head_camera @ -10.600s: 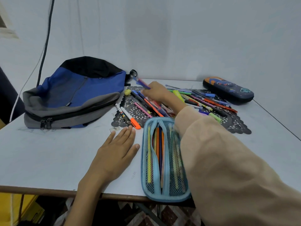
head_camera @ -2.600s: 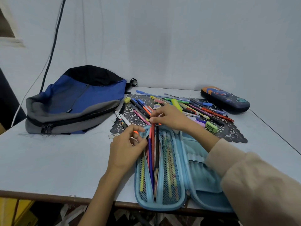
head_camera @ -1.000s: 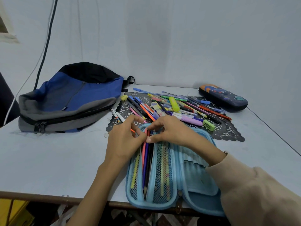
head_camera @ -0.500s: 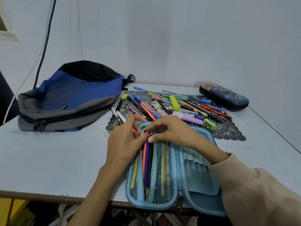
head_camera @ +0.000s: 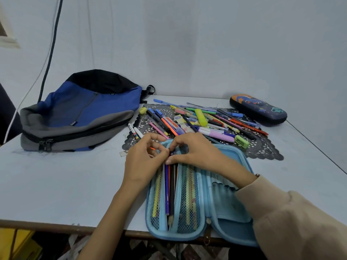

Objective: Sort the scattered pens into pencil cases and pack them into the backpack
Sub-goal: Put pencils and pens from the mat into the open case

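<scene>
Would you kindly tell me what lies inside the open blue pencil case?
In the pencil case, pens and pencils fill the middle slot and mesh pockets; the left hand and right hand cover their top ends.

Our left hand (head_camera: 142,162) has left the table (head_camera: 56,184) and our right hand (head_camera: 195,151) has come back from the pile (head_camera: 202,122); both now pinch the top ends of the pens (head_camera: 170,194) in the blue pencil case (head_camera: 225,199), which lies opened flat, holding more than before

We face a plain white wall (head_camera: 187,44), a white table (head_camera: 56,184) before us, dark cable (head_camera: 50,49) hanging left, patterned floor (head_camera: 159,251) below.
</scene>
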Motion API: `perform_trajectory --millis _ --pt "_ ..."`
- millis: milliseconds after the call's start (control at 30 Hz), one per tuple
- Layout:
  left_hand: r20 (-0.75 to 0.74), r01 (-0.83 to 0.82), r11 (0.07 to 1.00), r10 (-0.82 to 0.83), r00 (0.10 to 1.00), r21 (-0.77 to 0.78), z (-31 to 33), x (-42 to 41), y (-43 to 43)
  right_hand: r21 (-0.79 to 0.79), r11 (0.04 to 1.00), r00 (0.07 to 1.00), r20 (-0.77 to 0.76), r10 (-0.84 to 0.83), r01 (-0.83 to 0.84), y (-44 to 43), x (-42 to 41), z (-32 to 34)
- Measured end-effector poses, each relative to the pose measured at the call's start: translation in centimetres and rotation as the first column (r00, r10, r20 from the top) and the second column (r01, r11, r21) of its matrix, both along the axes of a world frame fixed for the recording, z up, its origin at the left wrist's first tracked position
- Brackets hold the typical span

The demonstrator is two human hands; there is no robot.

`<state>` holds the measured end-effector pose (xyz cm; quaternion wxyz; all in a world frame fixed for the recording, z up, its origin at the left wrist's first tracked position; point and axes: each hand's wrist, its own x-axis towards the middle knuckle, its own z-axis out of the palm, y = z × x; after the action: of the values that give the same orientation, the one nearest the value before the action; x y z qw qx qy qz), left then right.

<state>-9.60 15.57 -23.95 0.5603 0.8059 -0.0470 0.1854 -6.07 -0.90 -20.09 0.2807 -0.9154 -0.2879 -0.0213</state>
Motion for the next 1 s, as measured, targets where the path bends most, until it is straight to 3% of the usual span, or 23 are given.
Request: perform_trajectory --millis 133,267,433,700,1000 --pt "-0.01 0.122 0.992 -0.121 0.993 0.019 -0.2 0.1 0.6 0.123 0.986 0.994 0.01 0.111 -0.112 -1.2 -0.1 1.0" --pt "-0.019 0.233 0.952 -0.234 0.972 0.197 -0.6 0.2 2.1 -0.097 0.937 0.942 -0.033 0.335 -0.337 -2.6 -1.0 1.9" --pt "-0.19 0.412 0.853 -0.369 0.91 0.32 -0.4 -0.6 3.2 -0.203 0.901 0.922 -0.031 0.386 -0.384 -3.5 -2.2 1.6" --pt "-0.209 0.406 0.853 -0.353 0.912 0.329 -0.4 -0.5 3.2 -0.157 0.862 0.868 -0.217 0.446 -0.482 -2.8 -3.9 1.9" --pt "-0.199 0.306 0.814 -0.237 0.951 0.493 0.4 -1.2 1.7 0.126 0.883 0.838 -0.281 0.468 -0.452 -2.3 -4.3 1.3"
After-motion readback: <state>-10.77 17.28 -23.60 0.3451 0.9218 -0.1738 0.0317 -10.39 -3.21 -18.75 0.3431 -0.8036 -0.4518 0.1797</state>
